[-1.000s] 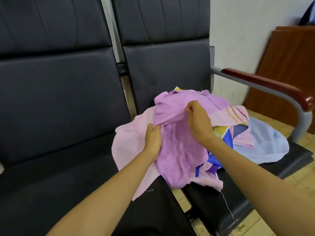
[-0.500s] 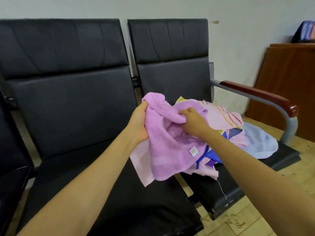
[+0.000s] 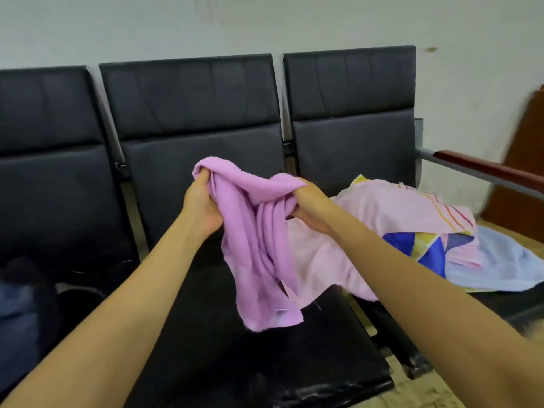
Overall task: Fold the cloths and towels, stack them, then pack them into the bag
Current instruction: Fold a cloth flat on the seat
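Observation:
A purple towel (image 3: 259, 260) hangs bunched in the air above the middle black seat (image 3: 235, 348). My left hand (image 3: 201, 206) grips its upper left corner, and my right hand (image 3: 309, 206) grips the gathered fabric beside it. The towel's lower end droops toward the seat cushion. On the right seat lies a pile of cloths: a pale pink cloth (image 3: 368, 219) with coloured stripes on top, a blue and yellow patterned cloth (image 3: 424, 248) under it, and a light blue cloth (image 3: 494, 266) at the right. No bag shows clearly.
Three joined black chairs stand against a white wall. A metal armrest with a wooden top (image 3: 485, 172) bounds the right seat, with a wooden cabinet (image 3: 527, 172) beyond. Something dark and blue (image 3: 17, 313) lies on the left seat.
Both hands have lifted the purple towel off the pile and carried it left over the middle seat. The view has panned left and up.

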Available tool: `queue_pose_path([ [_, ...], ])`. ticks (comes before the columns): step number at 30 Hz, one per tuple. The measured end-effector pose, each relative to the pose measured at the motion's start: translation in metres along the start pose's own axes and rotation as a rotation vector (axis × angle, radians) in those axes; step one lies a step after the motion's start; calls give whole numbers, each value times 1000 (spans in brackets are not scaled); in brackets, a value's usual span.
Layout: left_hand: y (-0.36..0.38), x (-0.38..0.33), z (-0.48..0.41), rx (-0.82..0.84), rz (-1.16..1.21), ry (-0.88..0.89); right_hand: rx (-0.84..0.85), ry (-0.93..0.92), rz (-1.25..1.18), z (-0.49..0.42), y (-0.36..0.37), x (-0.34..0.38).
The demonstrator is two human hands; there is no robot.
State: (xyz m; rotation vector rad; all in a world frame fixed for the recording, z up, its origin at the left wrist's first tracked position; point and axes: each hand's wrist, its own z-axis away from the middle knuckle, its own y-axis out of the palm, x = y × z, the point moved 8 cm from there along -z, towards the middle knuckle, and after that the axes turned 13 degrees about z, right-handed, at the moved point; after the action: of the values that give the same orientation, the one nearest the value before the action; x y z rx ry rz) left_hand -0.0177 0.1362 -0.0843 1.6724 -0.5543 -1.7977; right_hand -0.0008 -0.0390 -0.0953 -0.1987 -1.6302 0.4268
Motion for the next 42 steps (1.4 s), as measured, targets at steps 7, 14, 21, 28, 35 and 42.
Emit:
queue_pose_path([
  [7,-148,20,-16,-377,-1285,-58,287,267,375,-3,72,-107],
  [14,-205,147,-14,220,-1556,-328,359,288,768,0,140,-172],
  [21,-230,117,-51,13,-1425,219,109,311,760,-34,148,-200],
  [28,-198,112,-63,205,-1937,147,155,425,-311,-52,143,-177],
  [35,-166,80,-33,-14,-1254,431,146,412,-361,-31,143,-109],
  [42,-139,17,10,-40,-739,268,-23,369,-244,4,98,-112],
])
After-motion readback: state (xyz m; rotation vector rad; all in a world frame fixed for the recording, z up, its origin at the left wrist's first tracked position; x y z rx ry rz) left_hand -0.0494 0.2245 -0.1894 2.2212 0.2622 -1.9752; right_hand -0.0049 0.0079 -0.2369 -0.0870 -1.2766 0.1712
